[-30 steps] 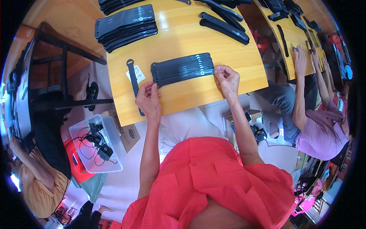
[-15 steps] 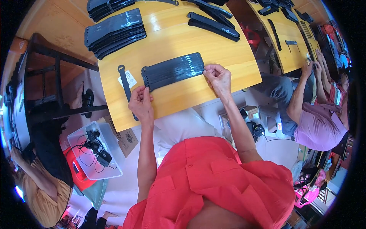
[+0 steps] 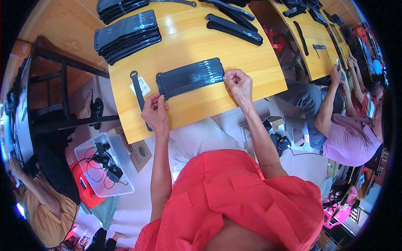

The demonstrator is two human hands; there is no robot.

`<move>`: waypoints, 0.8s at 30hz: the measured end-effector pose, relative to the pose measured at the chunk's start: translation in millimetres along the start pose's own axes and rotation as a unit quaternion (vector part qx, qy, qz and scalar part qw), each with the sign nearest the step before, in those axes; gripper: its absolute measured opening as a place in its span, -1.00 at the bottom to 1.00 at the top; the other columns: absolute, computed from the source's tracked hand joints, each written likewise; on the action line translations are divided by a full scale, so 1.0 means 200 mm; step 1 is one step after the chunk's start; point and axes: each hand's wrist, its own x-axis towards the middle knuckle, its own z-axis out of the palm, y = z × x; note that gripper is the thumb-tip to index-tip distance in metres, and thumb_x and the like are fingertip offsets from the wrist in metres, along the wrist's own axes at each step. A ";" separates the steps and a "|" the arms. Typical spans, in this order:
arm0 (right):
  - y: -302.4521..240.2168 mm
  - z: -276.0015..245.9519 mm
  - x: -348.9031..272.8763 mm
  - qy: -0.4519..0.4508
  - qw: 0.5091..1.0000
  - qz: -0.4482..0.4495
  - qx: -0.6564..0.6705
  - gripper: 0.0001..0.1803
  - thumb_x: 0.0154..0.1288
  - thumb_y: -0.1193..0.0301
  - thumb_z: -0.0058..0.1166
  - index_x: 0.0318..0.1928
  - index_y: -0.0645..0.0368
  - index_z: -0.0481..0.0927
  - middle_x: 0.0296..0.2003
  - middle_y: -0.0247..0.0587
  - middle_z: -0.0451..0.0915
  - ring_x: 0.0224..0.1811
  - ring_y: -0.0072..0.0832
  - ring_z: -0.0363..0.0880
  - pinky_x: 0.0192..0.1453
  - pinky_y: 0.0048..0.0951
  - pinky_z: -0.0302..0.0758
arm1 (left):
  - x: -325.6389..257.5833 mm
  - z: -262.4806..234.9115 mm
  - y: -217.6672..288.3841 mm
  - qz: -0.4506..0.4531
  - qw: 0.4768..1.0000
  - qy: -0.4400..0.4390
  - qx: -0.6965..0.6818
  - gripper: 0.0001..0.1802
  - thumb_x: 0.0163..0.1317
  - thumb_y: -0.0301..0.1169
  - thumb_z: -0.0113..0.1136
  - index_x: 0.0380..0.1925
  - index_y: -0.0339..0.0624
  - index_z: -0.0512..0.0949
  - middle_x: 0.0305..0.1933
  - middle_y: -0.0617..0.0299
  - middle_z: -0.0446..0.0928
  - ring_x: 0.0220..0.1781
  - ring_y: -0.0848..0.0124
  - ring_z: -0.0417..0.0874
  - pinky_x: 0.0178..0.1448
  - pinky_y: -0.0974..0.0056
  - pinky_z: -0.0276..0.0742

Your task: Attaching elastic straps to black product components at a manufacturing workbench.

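1. Fingers of the left hand (image 3: 155, 111) curl together and pinch the left end of a flat bundle of black straps (image 3: 190, 76); the thumb lies on top, at the bundle's lower left corner.
2. Fingertips of the right hand (image 3: 239, 83) are bunched and pressed against the bundle's right end, at about 3 o'clock from its middle.
3. The bundle lies flat on the yellow wooden table (image 3: 197, 104), stretched between the two hands, its right end tilted slightly up toward 2 o'clock. The straps overlap like a fanned deck, with small pale markings near the right end.
4. At 9 o'clock from the bundle a single black strap (image 3: 139, 97) lies on its own, running toward 6 o'clock and passing under the left hand. A small white tag (image 3: 141, 87) rests just beside it.
5. At 11 o'clock, well apart, sits a bigger stack of black straps (image 3: 127, 35), and another pile (image 3: 121, 6) lies beyond it at the table's far edge.
6. At 1 o'clock two long dark straps (image 3: 234, 28) lie side by side.
7. At 3 o'clock, off the table, another person in a pink shirt (image 3: 349, 142) sits at a neighbouring table (image 3: 314, 62).
8. At 7 o'clock, on the floor, a clear plastic bin (image 3: 102, 167) holds cables.
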 end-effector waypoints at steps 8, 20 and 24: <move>-0.01 -0.01 0.02 -0.026 0.994 -0.043 -0.093 -0.96 0.21 0.58 0.06 -0.36 0.29 0.48 -0.59 -0.43 0.43 -0.64 -0.74 0.35 -0.61 -0.68 0.32 | -0.01 0.01 0.01 -0.004 1.000 -0.003 0.001 -0.90 0.16 -0.54 0.17 -0.32 -0.35 0.53 -0.45 0.27 0.51 -0.54 0.61 0.47 -0.49 0.53 0.43; -0.08 -0.01 -0.03 0.013 0.989 -0.103 -0.102 -0.87 0.06 0.64 0.18 -0.31 0.33 0.60 -0.42 -0.31 0.48 -0.61 -0.69 0.40 -0.55 -0.68 0.38 | -0.01 0.01 0.01 0.008 1.000 0.001 0.006 -0.90 0.17 -0.53 0.16 -0.33 -0.35 0.53 -0.46 0.28 0.50 -0.55 0.62 0.46 -0.49 0.53 0.42; -0.06 0.00 -0.04 0.021 0.993 -0.089 -0.076 -0.85 0.03 0.63 0.20 -0.31 0.31 0.61 -0.42 -0.27 0.49 -0.61 -0.66 0.40 -0.52 -0.63 0.38 | -0.01 0.01 0.02 0.014 1.000 0.003 0.014 -0.90 0.17 -0.53 0.16 -0.33 -0.35 0.52 -0.47 0.28 0.50 -0.55 0.63 0.46 -0.50 0.54 0.42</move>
